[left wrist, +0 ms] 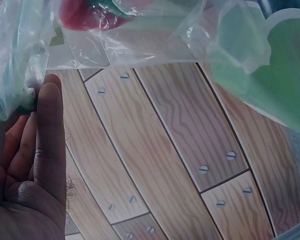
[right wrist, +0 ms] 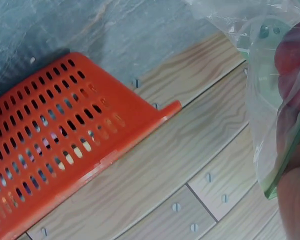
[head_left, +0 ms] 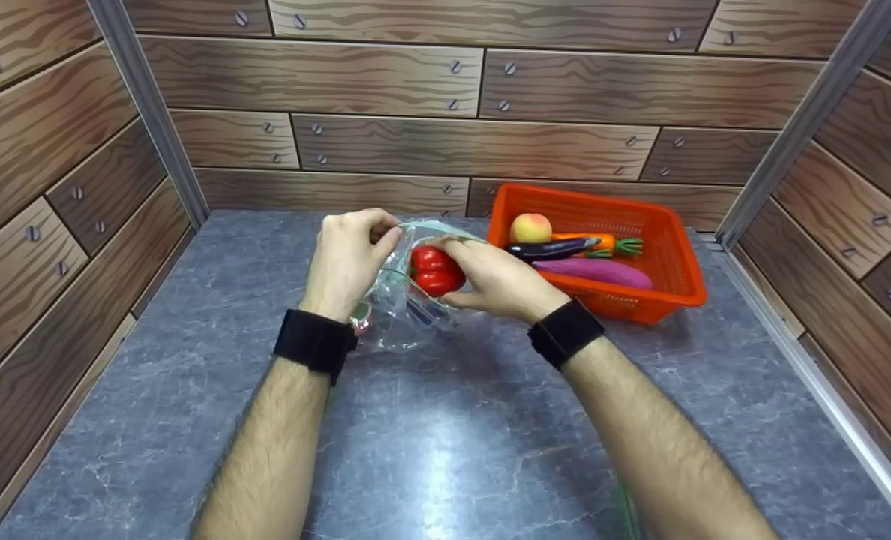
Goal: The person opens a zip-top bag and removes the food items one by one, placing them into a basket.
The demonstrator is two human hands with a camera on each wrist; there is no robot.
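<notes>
My left hand (head_left: 349,255) pinches the rim of a clear plastic bag (head_left: 397,300) between thumb and fingertips, and in the left wrist view the fingers (left wrist: 50,130) are at its gathered edge. A glossy red bell pepper (head_left: 435,271) is at the mouth of the bag, gripped by my right hand (head_left: 494,279), thumb on the near side and fingers over the far side. The right wrist view shows the pepper (right wrist: 292,62) through the clear film, beside the bag's green edge strip (right wrist: 285,172). Green printed patches (left wrist: 270,75) show on the bag in the left wrist view.
An orange plastic basket (head_left: 674,259) stands to the right of my right hand. Inside lie a peach (head_left: 530,228), a dark eggplant (head_left: 547,248), a carrot (head_left: 605,241) and a long purple vegetable (head_left: 595,271). Wood-patterned walls (head_left: 385,142) enclose the grey marbled table (head_left: 415,450).
</notes>
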